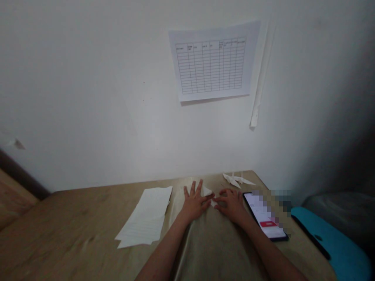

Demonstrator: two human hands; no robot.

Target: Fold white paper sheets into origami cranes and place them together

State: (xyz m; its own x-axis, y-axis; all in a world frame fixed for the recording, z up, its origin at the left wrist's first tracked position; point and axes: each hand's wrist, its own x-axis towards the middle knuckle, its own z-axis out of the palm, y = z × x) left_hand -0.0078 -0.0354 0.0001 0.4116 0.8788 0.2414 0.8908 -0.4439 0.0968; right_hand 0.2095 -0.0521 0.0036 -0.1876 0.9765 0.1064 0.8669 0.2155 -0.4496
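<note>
My left hand (195, 201) lies on the table (73, 230) with its fingers stretched out and spread, pressing a small folded white paper (207, 191) that shows beside the fingers. My right hand (231, 203) rests just to the right, fingers curled down, with the fingertips pinched at the edge of the same paper near my left thumb. Most of the paper is hidden under the two hands.
A stack of white lined sheets (148, 216) lies left of my hands. Folded paper cranes (236, 180) sit at the table's far edge. A lit phone (265, 220) lies to the right, beside a blue object (331, 242). A printed table sheet (212, 64) hangs on the wall.
</note>
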